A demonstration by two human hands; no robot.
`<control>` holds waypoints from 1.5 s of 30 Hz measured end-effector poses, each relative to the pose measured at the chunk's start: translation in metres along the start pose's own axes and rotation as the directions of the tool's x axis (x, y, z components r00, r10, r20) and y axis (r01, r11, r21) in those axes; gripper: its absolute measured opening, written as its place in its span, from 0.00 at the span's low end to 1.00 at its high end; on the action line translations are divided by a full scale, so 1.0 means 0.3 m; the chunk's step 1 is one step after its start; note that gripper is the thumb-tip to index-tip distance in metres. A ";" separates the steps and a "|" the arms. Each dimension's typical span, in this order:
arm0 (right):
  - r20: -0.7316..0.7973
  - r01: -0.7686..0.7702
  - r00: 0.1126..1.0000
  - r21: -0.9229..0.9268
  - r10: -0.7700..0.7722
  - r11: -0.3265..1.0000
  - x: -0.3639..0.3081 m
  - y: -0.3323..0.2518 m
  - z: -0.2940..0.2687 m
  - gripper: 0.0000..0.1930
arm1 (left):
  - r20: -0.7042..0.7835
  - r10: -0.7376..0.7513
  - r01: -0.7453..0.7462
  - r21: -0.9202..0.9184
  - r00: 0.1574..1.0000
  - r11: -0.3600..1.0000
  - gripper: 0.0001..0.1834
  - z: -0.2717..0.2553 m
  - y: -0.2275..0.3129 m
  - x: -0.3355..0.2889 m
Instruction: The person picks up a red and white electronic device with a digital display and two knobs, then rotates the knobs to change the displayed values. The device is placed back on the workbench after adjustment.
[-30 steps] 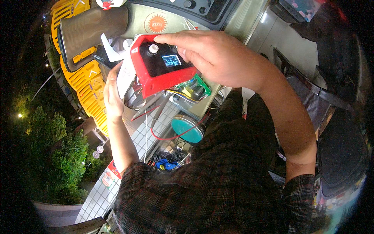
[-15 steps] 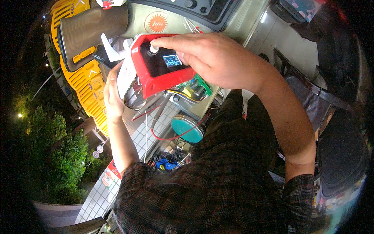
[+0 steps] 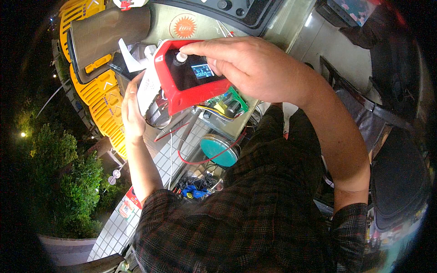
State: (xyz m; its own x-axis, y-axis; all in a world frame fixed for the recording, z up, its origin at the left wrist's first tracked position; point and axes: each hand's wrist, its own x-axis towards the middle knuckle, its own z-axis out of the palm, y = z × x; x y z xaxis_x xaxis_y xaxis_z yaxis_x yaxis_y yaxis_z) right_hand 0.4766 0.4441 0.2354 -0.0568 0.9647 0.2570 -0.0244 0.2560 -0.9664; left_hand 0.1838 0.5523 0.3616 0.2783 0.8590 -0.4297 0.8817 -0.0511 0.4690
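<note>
A red electronic unit [image 3: 195, 94] with a black front panel, a small lit screen [image 3: 202, 71] and a white side casing is tilted in front of me. My left hand [image 3: 133, 111] holds the casing from the left, fingers lying along it, their grip partly hidden. My right hand [image 3: 252, 66] reaches across the top, its index fingertip on the white knob [image 3: 181, 58]. The thumb bends beside the screen, and the other fingers are mostly hidden. Below the unit, a green circuit board [image 3: 237, 99] and coloured wires [image 3: 214, 110] are exposed.
A white lever-like part [image 3: 129, 57] stands beside the casing. Under the unit are a red cable [image 3: 195, 162], a round teal-topped container [image 3: 218, 150] and a heap of cords [image 3: 193, 191]. Yellow barriers [image 3: 107, 98] line the left; a dark chair [image 3: 359, 113] stands right.
The unit and the right hand have shifted very slightly right and down in the picture. Both hands keep nearly the same pose, the index finger still on the knob.
</note>
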 end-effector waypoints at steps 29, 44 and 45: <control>-0.051 -0.015 0.999 0.058 0.018 0.998 -0.013 -0.005 0.009 0.21 | -0.004 0.027 -0.027 -0.025 1.000 0.999 0.31 -0.002 -0.016 0.003; -0.028 -0.020 0.999 0.006 0.020 1.000 -0.007 -0.003 0.014 0.23 | -0.002 0.009 -0.009 -0.017 1.000 1.000 0.32 0.002 -0.009 0.003; -0.053 -0.011 0.999 0.023 0.012 1.000 -0.010 0.000 0.012 0.23 | 0.007 -0.001 0.002 -0.040 1.000 0.999 0.32 0.001 -0.009 0.001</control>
State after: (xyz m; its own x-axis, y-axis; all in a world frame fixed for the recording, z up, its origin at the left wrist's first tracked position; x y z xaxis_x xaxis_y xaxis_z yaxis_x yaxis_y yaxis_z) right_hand 0.4732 0.4411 0.2346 -0.0044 0.9696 0.2446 -0.0470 0.2441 -0.9686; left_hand 0.1818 0.5526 0.3600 0.2796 0.8557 -0.4354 0.8662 -0.0292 0.4989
